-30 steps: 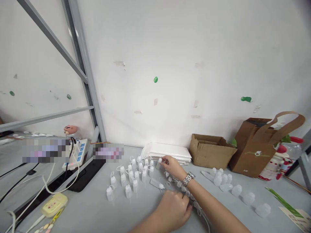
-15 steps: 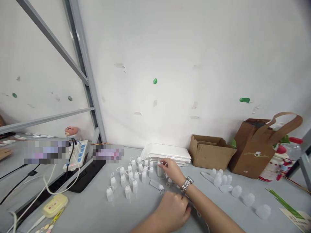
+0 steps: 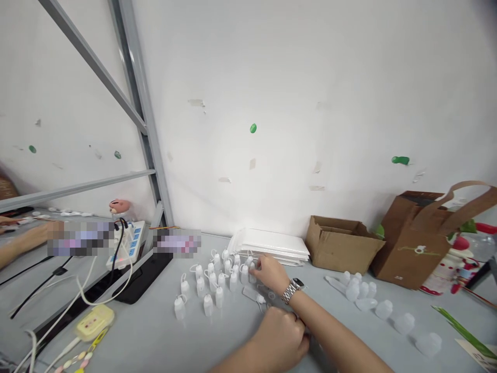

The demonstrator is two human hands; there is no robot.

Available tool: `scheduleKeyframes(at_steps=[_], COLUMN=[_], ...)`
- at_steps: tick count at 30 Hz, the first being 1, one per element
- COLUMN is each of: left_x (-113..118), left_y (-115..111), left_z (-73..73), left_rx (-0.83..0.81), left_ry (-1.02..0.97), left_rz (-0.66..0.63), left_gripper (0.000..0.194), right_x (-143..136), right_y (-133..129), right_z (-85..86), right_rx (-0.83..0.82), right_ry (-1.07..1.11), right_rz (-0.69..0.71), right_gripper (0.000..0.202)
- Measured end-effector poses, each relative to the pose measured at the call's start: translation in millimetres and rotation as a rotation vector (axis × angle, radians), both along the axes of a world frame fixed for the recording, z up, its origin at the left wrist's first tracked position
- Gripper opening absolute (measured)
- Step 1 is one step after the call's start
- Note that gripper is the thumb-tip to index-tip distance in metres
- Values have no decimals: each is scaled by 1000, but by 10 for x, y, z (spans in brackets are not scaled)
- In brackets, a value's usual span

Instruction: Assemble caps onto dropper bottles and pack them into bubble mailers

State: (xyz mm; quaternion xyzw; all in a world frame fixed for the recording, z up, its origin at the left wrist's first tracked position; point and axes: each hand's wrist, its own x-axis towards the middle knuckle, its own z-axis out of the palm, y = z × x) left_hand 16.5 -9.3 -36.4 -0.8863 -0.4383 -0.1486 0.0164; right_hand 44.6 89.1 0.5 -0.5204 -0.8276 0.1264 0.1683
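Small white squeeze bottles [image 3: 212,281] with looped cap straps stand upright in a cluster on the grey table. At the cluster's right edge, my right hand [image 3: 272,272], wearing a metal-band watch [image 3: 292,291], pinches a similar small bottle [image 3: 252,273] between thumb and fingers. Just in front of it, another bottle [image 3: 252,295] lies on its side. My left hand [image 3: 280,335] is curled into a fist nearer to me, beside my right forearm; whatever it may hold is hidden. Several translucent bottles [image 3: 384,309] lie loose to the right.
Behind the cluster lies a stack of white envelopes [image 3: 272,243], with a cardboard box [image 3: 344,243] and a brown paper bag [image 3: 407,243] farther right. On the left are a black phone [image 3: 143,280], a power strip [image 3: 134,241], cables and another person's arm [image 3: 29,241].
My right hand has moved slightly left with its bottle, closer to the standing cluster. My left fist stays about in place. The other person's arm reaches farther into view at left.
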Motion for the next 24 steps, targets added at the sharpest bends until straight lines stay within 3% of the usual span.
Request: scheduleKeyframes(at_steps=[7, 15, 24], left_x=[-14, -5, -6], left_y=[-15, -24, -4], left_z=[69, 109, 18], left_rx=[-10, -5, 4], left_ry=[9, 24, 4], left_rz=[9, 3, 0], left_gripper=[16, 17, 14], right_x=[-25, -42, -58], right_y=[73, 90, 68], right_z=[-11, -2, -31], right_rx=[-39, -19, -27], right_ry=[-83, -5, 65], right_rz=[-58, -71, -3], right_gripper=[13, 18, 18])
